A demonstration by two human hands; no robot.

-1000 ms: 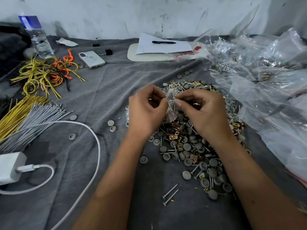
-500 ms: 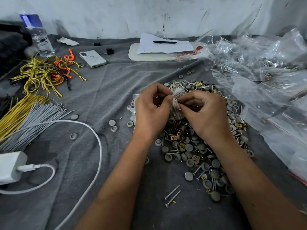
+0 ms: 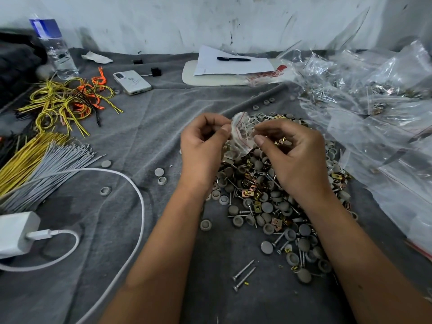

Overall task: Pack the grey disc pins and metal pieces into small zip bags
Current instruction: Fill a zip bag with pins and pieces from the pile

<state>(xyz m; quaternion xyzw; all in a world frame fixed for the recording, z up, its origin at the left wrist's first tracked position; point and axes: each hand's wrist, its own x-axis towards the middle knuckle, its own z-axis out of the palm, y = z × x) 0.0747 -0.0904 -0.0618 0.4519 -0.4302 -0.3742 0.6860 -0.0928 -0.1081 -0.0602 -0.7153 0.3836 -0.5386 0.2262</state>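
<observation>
Pinching a small zip bag (image 3: 242, 136) between left hand (image 3: 203, 150) and right hand (image 3: 295, 157), both curled on it, above the pile of grey pins (image 3: 275, 206).

Phone (image 3: 132, 82) lies behind cable ties (image 3: 50, 167), left of the disc-pin pile (image 3: 273, 197).

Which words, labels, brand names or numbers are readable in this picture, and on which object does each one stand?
No text can be read here.
Water bottle: blue label, print too blurred.
Phone: a small mark on its back, too small to read.
Sheet of paper under the pen: no writing visible.
Red print on a plastic bag beside the paper: too blurred.
Small zip bag in both hands: only red lines, no letters.
</observation>
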